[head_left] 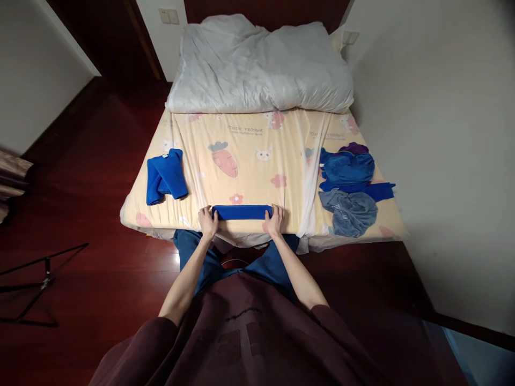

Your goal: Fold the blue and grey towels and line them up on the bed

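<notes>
A bright blue towel, folded into a long narrow strip, lies flat on the bed near its front edge. My left hand grips the strip's left end, thumb on the near side. At the opposite end, my right hand has its fingers closed on the cloth in the same way. Two folded blue towels rest crossed over each other to the left, one with a small white label.
Crumpled cloths in blue, purple and grey-blue are heaped on the right of the bed. A white quilt is bunched at the headboard. Black tripod legs stand on the floor at left; a wall rises at right.
</notes>
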Demonstrator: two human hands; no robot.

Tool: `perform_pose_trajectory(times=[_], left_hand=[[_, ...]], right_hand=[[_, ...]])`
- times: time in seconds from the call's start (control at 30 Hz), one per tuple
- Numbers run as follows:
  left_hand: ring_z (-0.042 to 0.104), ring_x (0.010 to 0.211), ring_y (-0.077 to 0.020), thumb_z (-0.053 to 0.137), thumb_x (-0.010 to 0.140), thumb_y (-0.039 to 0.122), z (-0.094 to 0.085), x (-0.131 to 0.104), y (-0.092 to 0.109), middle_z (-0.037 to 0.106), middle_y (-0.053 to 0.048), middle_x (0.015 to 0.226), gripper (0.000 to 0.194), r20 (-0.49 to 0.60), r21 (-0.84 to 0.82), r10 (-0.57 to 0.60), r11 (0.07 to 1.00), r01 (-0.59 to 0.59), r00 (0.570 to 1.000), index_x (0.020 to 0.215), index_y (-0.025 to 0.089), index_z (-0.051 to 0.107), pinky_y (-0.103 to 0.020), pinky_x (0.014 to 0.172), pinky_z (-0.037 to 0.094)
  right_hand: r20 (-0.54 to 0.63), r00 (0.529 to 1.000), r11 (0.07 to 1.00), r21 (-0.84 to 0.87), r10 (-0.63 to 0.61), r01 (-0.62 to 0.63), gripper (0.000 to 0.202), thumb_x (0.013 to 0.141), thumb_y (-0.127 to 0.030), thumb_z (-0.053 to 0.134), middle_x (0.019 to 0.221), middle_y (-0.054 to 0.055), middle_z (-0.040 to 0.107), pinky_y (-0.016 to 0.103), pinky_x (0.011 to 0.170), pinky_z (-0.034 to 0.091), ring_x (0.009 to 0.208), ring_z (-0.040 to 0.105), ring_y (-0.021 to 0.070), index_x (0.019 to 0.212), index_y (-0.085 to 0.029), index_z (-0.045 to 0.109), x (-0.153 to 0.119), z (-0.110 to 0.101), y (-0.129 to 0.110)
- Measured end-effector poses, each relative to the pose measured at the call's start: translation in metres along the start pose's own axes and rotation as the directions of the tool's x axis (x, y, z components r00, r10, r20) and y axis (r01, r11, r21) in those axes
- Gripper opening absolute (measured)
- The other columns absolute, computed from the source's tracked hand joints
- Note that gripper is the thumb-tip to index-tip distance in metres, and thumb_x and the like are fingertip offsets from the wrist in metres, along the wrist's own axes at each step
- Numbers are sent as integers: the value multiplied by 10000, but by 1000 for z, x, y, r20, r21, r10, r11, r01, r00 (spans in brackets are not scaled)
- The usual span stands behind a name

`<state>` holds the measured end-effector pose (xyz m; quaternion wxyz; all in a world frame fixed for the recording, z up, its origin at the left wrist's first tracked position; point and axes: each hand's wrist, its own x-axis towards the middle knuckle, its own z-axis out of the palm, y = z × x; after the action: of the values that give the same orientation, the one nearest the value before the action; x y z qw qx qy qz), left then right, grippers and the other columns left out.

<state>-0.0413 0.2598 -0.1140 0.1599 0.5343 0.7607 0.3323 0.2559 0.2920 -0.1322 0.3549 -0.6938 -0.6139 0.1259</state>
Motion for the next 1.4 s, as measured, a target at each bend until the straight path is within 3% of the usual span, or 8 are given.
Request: perform_pose_trajectory(times=[0.07, 0.13, 0.23, 0.57, 0.9, 1.1, 1.23, 1.4], left_hand=[[472, 1382, -324, 436, 982, 328, 4, -16, 12, 538, -197, 1447, 439, 72, 71, 228, 970, -233, 971, 1365, 145, 545, -519, 1151, 370], [339, 1487, -295, 409, 987, 282, 12, -32, 23, 427, -147, 1567, 457, 254, 48, 449, 879, -475, 857, 1418, 173, 516, -511, 1228, 273], [155, 1557, -281, 400, 986, 279, 26, -47, 33, 289, -120, 1647, 522, 393, 28, 537, 804, -594, 746, 1495, 176, 454, -514, 1283, 141], [64, 1558, -369, 456, 964, 327, 20, -20, 8, 219, -115, 1668, 630, 312, 221, 399, 852, -474, 862, 1575, 207, 356, -672, 1224, 91], [194, 1538, -359, 483, 937, 347, 13, 1, -7, 254, -172, 1651, 679, 386, 205, 333, 878, -432, 860, 1575, 167, 333, -618, 1206, 216], [283, 1506, -373, 506, 941, 368, 2, 13, -2, 391, -183, 1587, 583, 403, 165, 340, 887, -432, 850, 1486, 166, 461, -606, 1201, 249], [422, 1428, -309, 416, 974, 238, -12, 22, 12, 544, -153, 1465, 455, 422, 208, 387, 838, -504, 820, 1404, 165, 546, -501, 1199, 313], [567, 1253, -255, 427, 977, 189, -15, 41, 32, 654, -112, 1306, 364, 608, 292, 270, 798, -527, 746, 1268, 205, 645, -385, 1068, 456]], right_hand=[[106, 977, 979, -70, -185, 193, 460, 1005, -337, 412, 1447, 147, 562, 511, 1148, 366, 1365, 483, 297, 1420, -190, 548, -12, 0, -22], [268, 893, 920, -52, -362, 389, 489, 1025, -296, 371, 1547, 99, 475, 486, 1202, 306, 1454, 392, 261, 1497, -219, 471, -26, 6, -43], [414, 777, 852, -3, -475, 523, 524, 1031, -278, 354, 1617, 56, 380, 467, 1257, 224, 1526, 278, 222, 1551, -226, 396, -43, 20, -60], [431, 808, 872, -86, -403, 481, 615, 1014, -282, 396, 1645, 72, 313, 484, 1274, 178, 1546, 231, 216, 1607, -203, 256, -15, 7, -6], [343, 894, 920, -163, -287, 357, 669, 926, -234, 465, 1621, 127, 360, 543, 1239, 210, 1530, 266, 283, 1574, -154, 315, -15, -1, 29], [123, 989, 989, 118, 78, -93, 555, 894, -331, 516, 1513, 196, 481, 513, 1196, 337, 1445, 407, 320, 1408, -120, 510, -21, -15, 16], [254, 783, 599, 525, 568, -605, 361, 816, -370, 636, 1134, 165, 698, 447, 955, 567, 1107, 673, 301, 1104, -153, 629, -32, -20, 4], [411, 679, 394, 587, 608, -708, 241, 774, -383, 734, 677, 10, 653, 272, 656, 620, 707, 722, 182, 786, -203, 574, -25, -19, -7]])
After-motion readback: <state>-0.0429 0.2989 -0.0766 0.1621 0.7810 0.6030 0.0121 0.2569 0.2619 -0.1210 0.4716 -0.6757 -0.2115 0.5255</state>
